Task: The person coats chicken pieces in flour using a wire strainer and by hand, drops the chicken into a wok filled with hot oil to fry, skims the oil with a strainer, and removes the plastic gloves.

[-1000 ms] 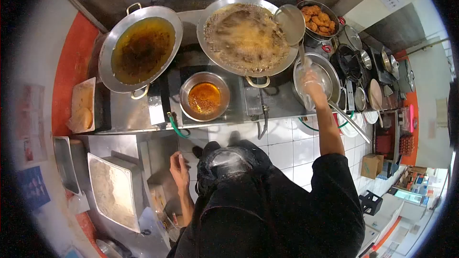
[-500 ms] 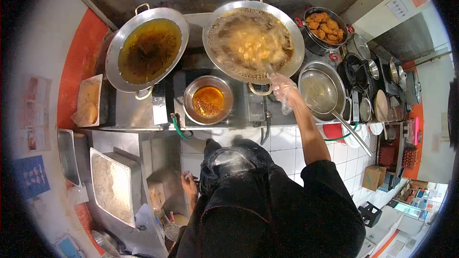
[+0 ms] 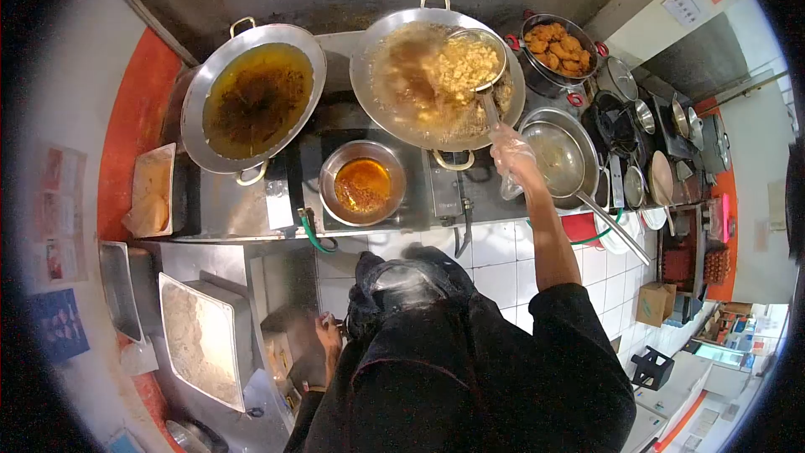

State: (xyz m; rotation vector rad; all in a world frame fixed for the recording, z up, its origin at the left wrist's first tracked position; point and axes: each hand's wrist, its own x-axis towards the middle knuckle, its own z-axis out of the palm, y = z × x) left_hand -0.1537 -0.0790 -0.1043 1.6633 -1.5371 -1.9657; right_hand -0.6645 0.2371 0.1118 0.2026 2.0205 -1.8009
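In a clear plastic glove, my right hand [image 3: 513, 153] is closed around the handle of a strainer [image 3: 498, 82]. The strainer's round basket holds a heap of small golden fried pieces [image 3: 466, 65], over the right side of a wide wok [image 3: 363, 88] of bubbling oil. More pieces show in the foamy oil. My left hand [image 3: 329, 334] hangs low beside my dark clothing, fingers curled; what they hold, if anything, I cannot make out. Right of the wok, a second strainer [image 3: 557, 159] with a long handle rests in a metal bowl [image 3: 597, 136].
A second wok [image 3: 193, 105] of dark, still oil stands left. Between the woks and me is a bowl of orange oil [image 3: 362, 184]. Fried chicken [image 3: 558, 48] fills a black pot [image 3: 547, 77] at back right. A tray of flour [image 3: 198, 335] sits lower left.
The strainer has come up out of the oil, loaded with fried pieces, and moved right. My right hand has shifted slightly right and down. My left hand has moved slightly lower.
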